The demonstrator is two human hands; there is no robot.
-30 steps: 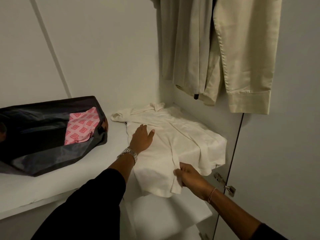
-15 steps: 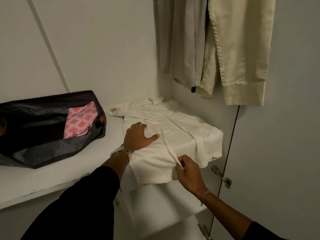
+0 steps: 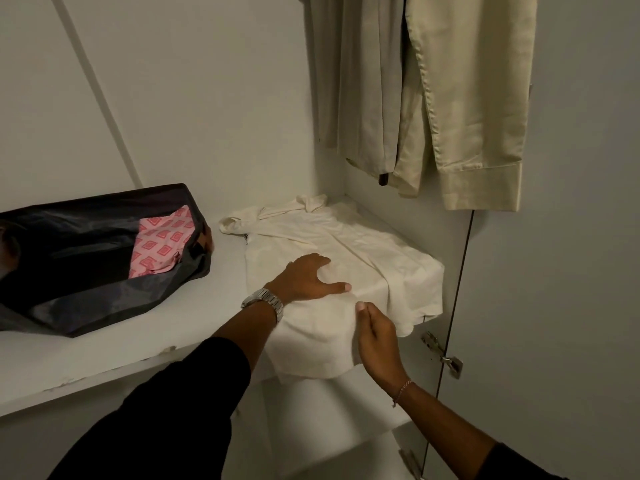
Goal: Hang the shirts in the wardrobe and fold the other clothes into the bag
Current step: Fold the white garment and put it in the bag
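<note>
Cream garment (image 3: 349, 258) lies spread on the white wardrobe shelf (image 3: 114, 344), its near hem draped over the shelf's front edge at 6 o'clock. Left hand (image 3: 304, 277), wristwatch (image 3: 265, 301) on the wrist, presses flat on the cloth with fingers straight and thumb splayed toward 3 o'clock. Right hand (image 3: 375, 336), at 5 o'clock of the left, pinches a fold of the garment's lower part between thumb and curled fingers. Black bag (image 3: 86, 271) sits open at 9 o'clock of the garment, apart from it, with a pink patterned cloth (image 3: 161, 242) inside. Beige shirts (image 3: 446, 98) hang at 12 to 1 o'clock.
</note>
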